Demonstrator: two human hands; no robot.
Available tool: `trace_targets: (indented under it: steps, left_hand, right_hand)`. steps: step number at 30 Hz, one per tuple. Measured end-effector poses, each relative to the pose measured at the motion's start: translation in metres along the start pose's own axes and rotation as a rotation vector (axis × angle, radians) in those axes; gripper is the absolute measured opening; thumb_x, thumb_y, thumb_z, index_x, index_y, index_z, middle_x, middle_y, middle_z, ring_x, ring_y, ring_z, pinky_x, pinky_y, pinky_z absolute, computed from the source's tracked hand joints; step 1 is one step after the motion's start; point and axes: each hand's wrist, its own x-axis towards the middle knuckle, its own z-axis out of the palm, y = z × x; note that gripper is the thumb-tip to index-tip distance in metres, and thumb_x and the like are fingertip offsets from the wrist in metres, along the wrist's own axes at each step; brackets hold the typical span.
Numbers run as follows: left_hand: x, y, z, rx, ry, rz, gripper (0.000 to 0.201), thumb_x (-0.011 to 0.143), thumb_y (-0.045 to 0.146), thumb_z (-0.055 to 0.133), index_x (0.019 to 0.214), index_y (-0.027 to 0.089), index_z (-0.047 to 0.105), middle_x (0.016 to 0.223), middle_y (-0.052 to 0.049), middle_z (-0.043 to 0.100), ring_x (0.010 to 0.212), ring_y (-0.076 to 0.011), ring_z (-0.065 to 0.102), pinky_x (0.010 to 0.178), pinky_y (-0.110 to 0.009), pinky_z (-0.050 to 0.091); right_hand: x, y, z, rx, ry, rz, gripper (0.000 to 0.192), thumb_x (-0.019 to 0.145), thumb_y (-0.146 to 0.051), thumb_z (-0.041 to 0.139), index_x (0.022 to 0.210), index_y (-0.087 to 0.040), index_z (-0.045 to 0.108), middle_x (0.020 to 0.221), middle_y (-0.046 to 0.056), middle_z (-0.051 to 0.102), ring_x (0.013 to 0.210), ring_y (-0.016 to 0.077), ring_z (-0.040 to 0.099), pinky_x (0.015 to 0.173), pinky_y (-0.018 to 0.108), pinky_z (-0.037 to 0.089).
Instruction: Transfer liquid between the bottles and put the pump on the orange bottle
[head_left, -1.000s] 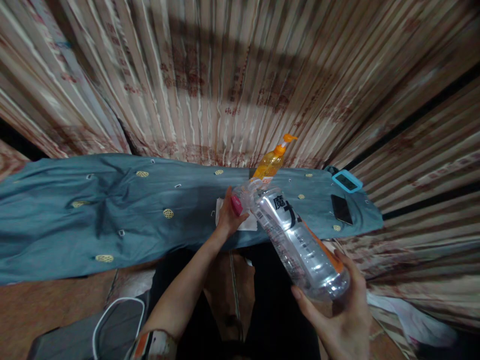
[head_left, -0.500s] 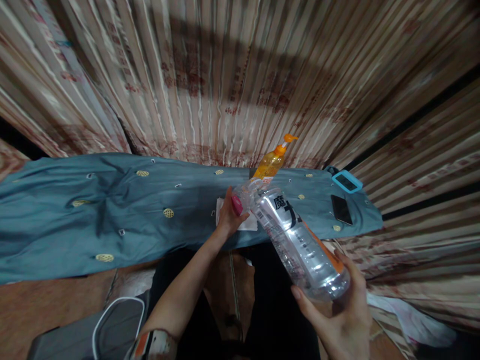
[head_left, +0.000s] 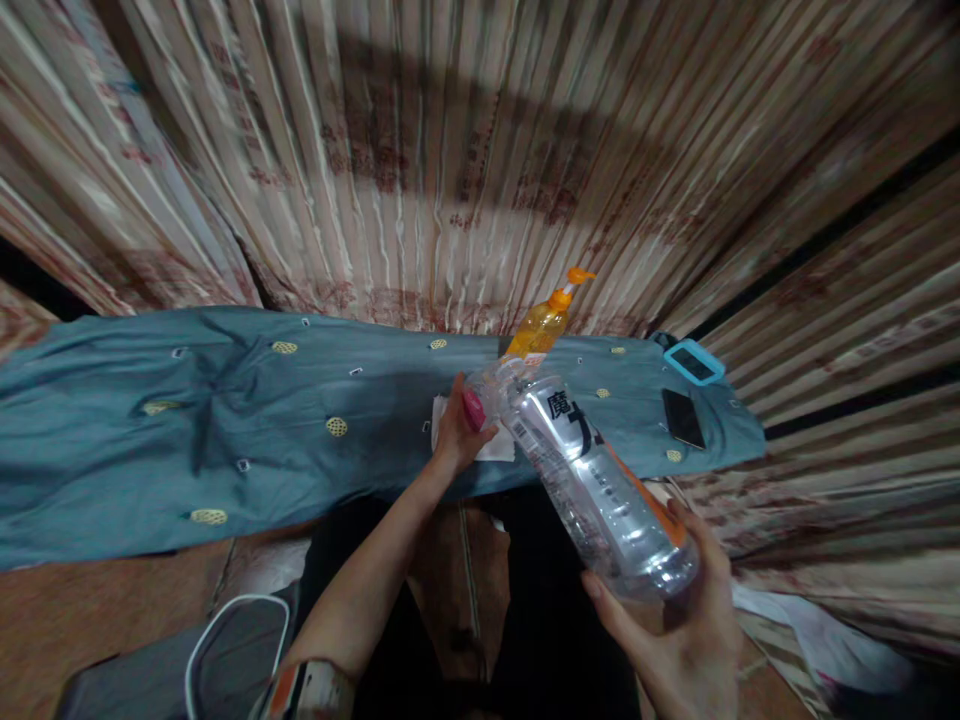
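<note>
Clear bottle point(head_left: 592, 480), black characters, orange label edge. Pink cap point(head_left: 473, 409). Amber pump bottle point(head_left: 543, 325), orange nozzle. Teal cloth point(head_left: 187, 430), scattered yellow ovals. Beige curtain point(head_left: 450, 160), reddish-brown stripes. Black phone point(head_left: 683, 418); light-blue framed device point(head_left: 694, 362).

Bottle label point(head_left: 574, 420) print partly unreadable

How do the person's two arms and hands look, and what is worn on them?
Both forearms are bare. The left hand has a thumbnail painted bright pink. Near the left elbow a short sleeve shows an orange, white and dark pattern. The right hand has no ring, watch or glove in view.
</note>
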Motion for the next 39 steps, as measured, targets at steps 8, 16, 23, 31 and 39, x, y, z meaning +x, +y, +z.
trace_targets:
  steps: [8, 16, 23, 31, 39]
  left_hand:
    - [0.000, -0.005, 0.002, -0.021, 0.000, 0.008, 0.103, 0.060, 0.029, 0.084, 0.148, 0.020, 0.032, 0.152, -0.018, 0.045, 0.139, -0.0354, 0.047, 0.118, -0.053, 0.037]
    - [0.000, 0.002, 0.000, 0.039, 0.003, -0.014, 0.101, 0.059, 0.018, 0.081, 0.147, 0.018, 0.033, 0.151, -0.018, 0.046, 0.138, -0.0345, 0.048, 0.118, -0.052, 0.037]
    - [0.000, 0.002, -0.001, 0.066, 0.003, 0.005, 0.100, 0.059, 0.019, 0.082, 0.147, 0.019, 0.033, 0.150, -0.017, 0.048, 0.137, -0.0330, 0.050, 0.117, -0.051, 0.039]
    - [0.000, -0.001, 0.001, 0.055, 0.011, 0.015, 0.103, 0.060, 0.027, 0.085, 0.148, 0.019, 0.031, 0.149, -0.017, 0.048, 0.137, -0.0337, 0.049, 0.117, -0.052, 0.038]
    - [0.000, -0.002, 0.002, 0.048, 0.012, 0.014, 0.105, 0.060, 0.026, 0.085, 0.149, 0.019, 0.030, 0.148, -0.017, 0.049, 0.135, -0.0338, 0.051, 0.117, -0.052, 0.040]
  right_hand:
    - [0.000, -0.005, 0.002, 0.018, 0.031, 0.040, 0.091, 0.067, -0.059, 0.078, 0.141, -0.016, 0.046, 0.126, 0.017, 0.058, 0.114, 0.0354, 0.059, 0.097, 0.052, 0.046]
    - [0.000, -0.007, 0.000, 0.023, 0.020, 0.060, 0.092, 0.066, -0.061, 0.078, 0.141, -0.018, 0.046, 0.129, 0.016, 0.057, 0.121, 0.0361, 0.055, 0.103, 0.054, 0.043]
    - [-0.004, -0.006, 0.003, 0.078, 0.020, 0.090, 0.096, 0.063, -0.056, 0.082, 0.143, -0.019, 0.045, 0.142, 0.018, 0.052, 0.132, 0.0392, 0.049, 0.110, 0.058, 0.038]
    - [-0.005, -0.010, 0.005, 0.124, 0.027, 0.135, 0.110, 0.060, -0.058, 0.084, 0.151, -0.021, 0.036, 0.150, 0.016, 0.045, 0.141, 0.0380, 0.041, 0.117, 0.057, 0.029]
    - [-0.009, -0.002, 0.008, 0.189, -0.021, 0.163, 0.106, 0.056, -0.053, 0.087, 0.145, -0.020, 0.041, 0.143, 0.017, 0.050, 0.135, 0.0386, 0.046, 0.112, 0.057, 0.034]
